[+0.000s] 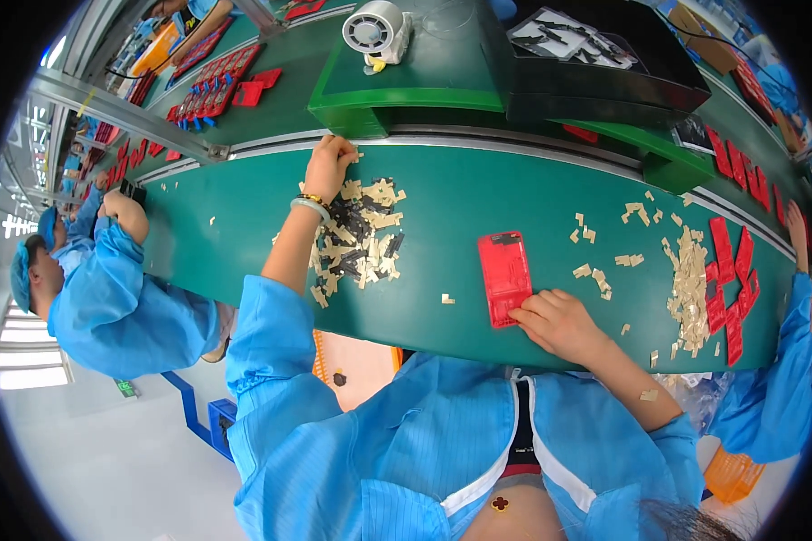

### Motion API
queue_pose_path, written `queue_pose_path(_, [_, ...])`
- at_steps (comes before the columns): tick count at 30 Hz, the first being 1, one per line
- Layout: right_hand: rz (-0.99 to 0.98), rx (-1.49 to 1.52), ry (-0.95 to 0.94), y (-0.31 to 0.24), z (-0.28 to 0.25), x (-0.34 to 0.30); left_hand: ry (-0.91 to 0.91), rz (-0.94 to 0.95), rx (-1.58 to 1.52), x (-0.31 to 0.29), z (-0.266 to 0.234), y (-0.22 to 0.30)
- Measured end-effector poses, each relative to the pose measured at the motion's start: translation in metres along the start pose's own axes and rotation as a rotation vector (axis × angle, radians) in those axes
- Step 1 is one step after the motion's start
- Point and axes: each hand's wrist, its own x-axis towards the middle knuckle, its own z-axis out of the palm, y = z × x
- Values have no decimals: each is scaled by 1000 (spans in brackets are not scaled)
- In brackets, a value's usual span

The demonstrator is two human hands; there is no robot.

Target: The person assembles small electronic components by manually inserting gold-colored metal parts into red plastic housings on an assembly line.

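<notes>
My left hand (330, 168) is at the far edge of the green table, its fingers pinched together. A small cream piece shows beside the fingertips; whether they hold anything is hidden. Just nearer lies a loose pile of cream L-shaped pieces (381, 219) mixed with black pieces (350, 219). My right hand (561, 326) grips the lower right corner of a red phone-shaped tray (507, 275) lying on the table. A black strip (507, 240) sits at the tray's far end. One cream piece (447, 298) lies alone to the left of the tray.
A heap of cream pieces (690, 293) and several red trays (721, 248) lie at the right. Beyond the table edge stand a green shelf (352, 117), a white fan (373, 29) and a black bin (604, 95). Co-workers (99, 298) are on both sides.
</notes>
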Motion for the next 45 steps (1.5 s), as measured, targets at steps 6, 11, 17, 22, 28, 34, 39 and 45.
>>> queue_pose_path(6, [-27, -69, 64, 15, -1, 7, 2, -63, -34, -18, -15, 0])
queue_pose_path(11, [48, -275, 205, 82, 4, 103, 184, -49, 186, -52, -46, -4])
queue_pose_path(17, [680, -420, -95, 167, -2, 162, 28, -25, 205, -131, -70, 10])
queue_pose_path(22, [555, -524, 308, 208, -22, 85, 190, -137, -34, -145, -37, 24])
queue_pose_path(28, [312, -333, 253, 159, -36, 74, 308, -166, 113, -124, -48, 27])
queue_pose_path(34, [154, -291, 67, 62, -12, 64, 200, -386, -692, -111, -48, 42])
queue_pose_path(39, [49, -67, 22, 14, -6, 37, -74, -346, -903, -108, -44, 115])
queue_pose_path(45, [168, 20, 366, -7, -23, 91, -157, 499, 213, -103, -28, 213])
